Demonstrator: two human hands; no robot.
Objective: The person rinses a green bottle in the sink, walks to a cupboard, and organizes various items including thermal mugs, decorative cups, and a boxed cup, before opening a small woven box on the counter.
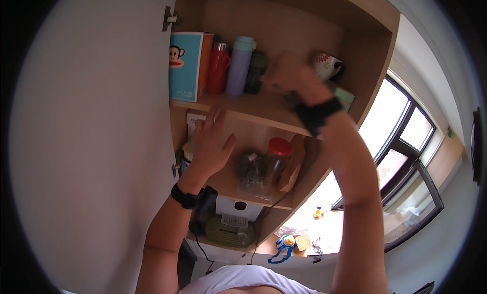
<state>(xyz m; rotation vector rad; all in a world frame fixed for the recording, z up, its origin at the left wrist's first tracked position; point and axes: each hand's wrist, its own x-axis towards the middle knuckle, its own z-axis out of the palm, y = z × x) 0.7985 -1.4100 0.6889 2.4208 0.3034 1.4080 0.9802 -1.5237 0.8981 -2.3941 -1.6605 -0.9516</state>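
Note:
My right hand (289, 75) is raised over the upper cupboard shelf, blurred, its fingers bent beside a dark green bottle (255, 73); whether it holds anything is unclear. A floral mug (326, 65) with a dark handle stands to its right. My left hand (213, 147) has its fingers apart and holds nothing, in front of the lower shelf just under the upper shelf's edge. On the upper shelf, from the left, are a blue and orange box (186, 67) with a monkey face, a red flask (218, 71) and a lilac bottle (239, 67) with a mint lid.
An open cupboard door (95, 141) stands at the left. The lower shelf holds a red-lidded clear jar (279, 147) and a plastic bag (251, 172) with dark contents. Beneath are a white appliance (228, 208) and cables. A blue-strapped bottle (285, 241) stands by the open window (412, 202).

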